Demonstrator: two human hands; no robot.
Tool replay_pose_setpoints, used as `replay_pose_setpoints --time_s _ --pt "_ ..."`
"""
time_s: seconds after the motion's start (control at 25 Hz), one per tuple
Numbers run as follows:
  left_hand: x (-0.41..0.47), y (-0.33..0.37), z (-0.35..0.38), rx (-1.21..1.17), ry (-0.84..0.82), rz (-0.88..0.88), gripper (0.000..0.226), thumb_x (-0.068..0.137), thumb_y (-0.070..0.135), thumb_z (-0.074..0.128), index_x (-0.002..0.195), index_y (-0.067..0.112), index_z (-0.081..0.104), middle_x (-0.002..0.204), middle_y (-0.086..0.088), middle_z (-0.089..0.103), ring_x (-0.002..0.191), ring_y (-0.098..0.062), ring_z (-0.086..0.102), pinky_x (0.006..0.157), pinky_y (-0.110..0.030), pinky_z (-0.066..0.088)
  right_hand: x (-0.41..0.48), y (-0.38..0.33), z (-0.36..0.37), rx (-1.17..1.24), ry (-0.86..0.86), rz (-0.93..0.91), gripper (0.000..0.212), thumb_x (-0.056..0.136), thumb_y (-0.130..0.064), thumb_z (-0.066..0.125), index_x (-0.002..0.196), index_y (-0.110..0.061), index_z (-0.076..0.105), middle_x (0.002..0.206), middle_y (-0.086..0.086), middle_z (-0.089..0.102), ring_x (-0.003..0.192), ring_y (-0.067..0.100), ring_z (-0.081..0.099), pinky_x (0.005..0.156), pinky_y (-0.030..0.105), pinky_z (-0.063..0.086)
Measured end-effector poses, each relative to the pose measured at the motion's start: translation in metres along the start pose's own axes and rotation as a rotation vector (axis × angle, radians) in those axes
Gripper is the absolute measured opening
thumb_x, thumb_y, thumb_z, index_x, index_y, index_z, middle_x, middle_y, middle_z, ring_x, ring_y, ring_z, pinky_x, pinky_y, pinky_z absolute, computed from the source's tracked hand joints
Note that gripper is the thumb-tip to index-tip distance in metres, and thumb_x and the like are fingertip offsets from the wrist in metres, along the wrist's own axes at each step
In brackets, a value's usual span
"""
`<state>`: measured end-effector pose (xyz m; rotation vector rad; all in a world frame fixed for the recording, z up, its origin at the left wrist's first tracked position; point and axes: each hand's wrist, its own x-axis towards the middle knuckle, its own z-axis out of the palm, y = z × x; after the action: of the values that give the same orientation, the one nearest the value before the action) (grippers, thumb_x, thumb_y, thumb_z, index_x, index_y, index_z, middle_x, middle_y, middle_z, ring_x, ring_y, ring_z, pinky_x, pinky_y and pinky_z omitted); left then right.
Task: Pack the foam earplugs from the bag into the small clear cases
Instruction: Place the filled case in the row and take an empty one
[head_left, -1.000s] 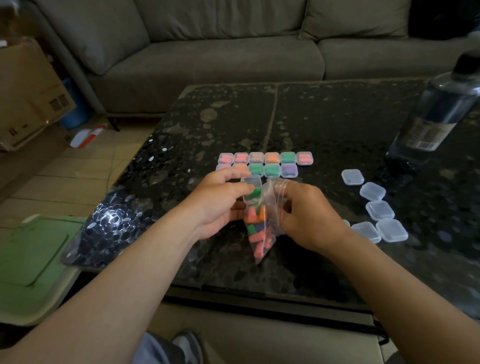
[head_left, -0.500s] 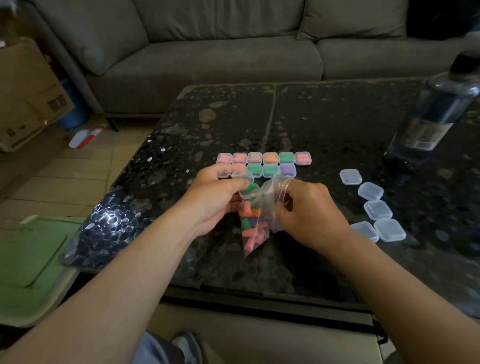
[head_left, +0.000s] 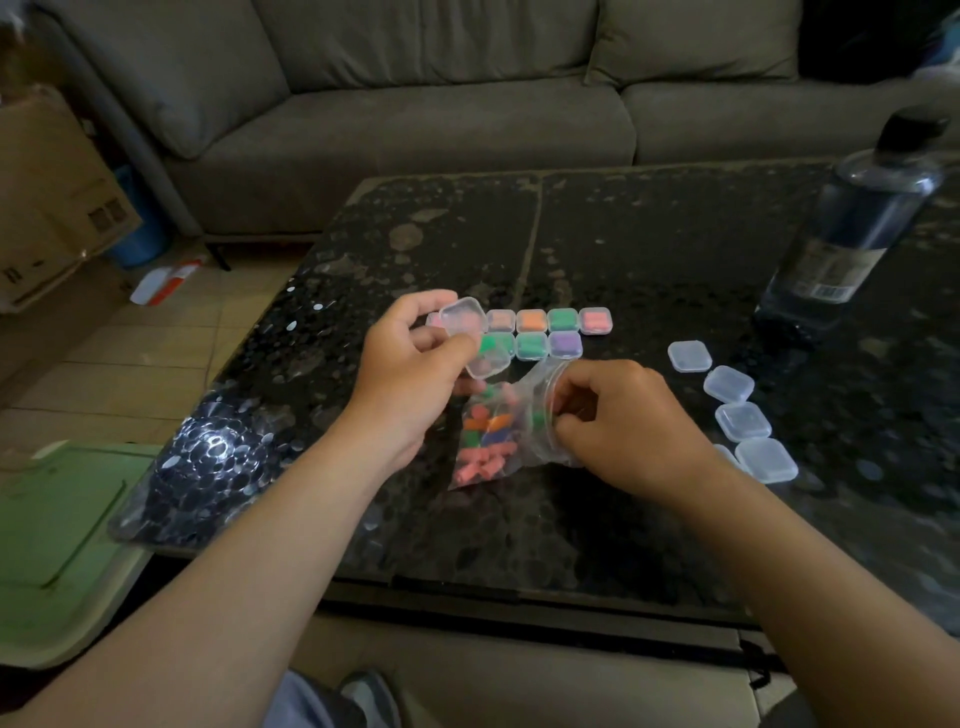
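Far left, on the floor: cardboard box; nearer, a green tray.

Left hand: raised just above the dark table, fingers curled, gripping an open clear case by its edge, lid hinged up. Contents of the case: cannot tell.

Just beyond it: filled cases in two rows, closed and touching side by side, with pink, orange, green and purple inside.

Centre, near side: bag lying on the table, mouth toward the right, with foam earplugs heaped at its lower left end.

Right hand: fingers curled, pinching the mouth of the bag.

Right: empty cases, closed, in a loose line running near to far.

Far right: clear bottle with a dark cap, upright.
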<state>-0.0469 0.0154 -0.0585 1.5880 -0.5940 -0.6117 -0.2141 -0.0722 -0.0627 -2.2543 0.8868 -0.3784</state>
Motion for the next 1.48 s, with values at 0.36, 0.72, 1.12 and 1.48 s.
replay_pose_setpoints --time_s 0.36,0.72,1.12,1.48 --pt "-0.007 -0.01 0.014 -0.032 -0.175 -0.15 0.033 0.093 -0.003 0.065 0.119 0.016 0.061 0.105 -0.013 0.074 0.087 -0.025 0.075 0.063 -0.036 0.059 0.0 -0.003 -0.003 0.003 -0.178 0.038 0.016 0.08 -0.012 0.068 0.072 -0.025 0.065 0.073 -0.01 0.064 0.072 0.007 0.062 0.061 0.019 0.048" --pt "-0.005 -0.014 0.011 0.006 -0.185 -0.033 0.036 0.09 -0.003 0.066 0.121 0.016 0.064 0.099 -0.008 0.078 0.095 -0.026 0.074 0.079 -0.043 0.058 0.0 -0.004 0.0 0.046 -0.298 -0.042 0.011 0.078 -0.008 0.066 0.072 -0.017 0.067 0.07 -0.006 0.065 0.065 0.003 0.059 0.064 0.024 0.051" --pt "-0.004 -0.016 0.008 0.086 -0.219 -0.101 0.037 0.09 0.003 0.07 0.119 0.024 0.062 0.098 -0.021 0.074 0.095 -0.037 0.074 0.085 -0.064 0.058 0.0 -0.002 -0.003 0.1 -0.231 -0.061 0.027 0.08 -0.006 0.063 0.063 -0.028 0.066 0.062 -0.015 0.065 0.062 0.0 0.061 0.06 0.018 0.046" --pt "-0.011 -0.009 0.01 0.135 -0.271 -0.102 0.037 0.093 0.0 0.066 0.12 0.024 0.059 0.093 -0.023 0.07 0.088 -0.035 0.073 0.079 -0.058 0.062 0.004 0.006 -0.01 0.161 0.063 0.003 0.015 0.085 -0.014 0.064 0.075 -0.025 0.066 0.073 -0.007 0.066 0.07 0.008 0.063 0.061 0.027 0.052"
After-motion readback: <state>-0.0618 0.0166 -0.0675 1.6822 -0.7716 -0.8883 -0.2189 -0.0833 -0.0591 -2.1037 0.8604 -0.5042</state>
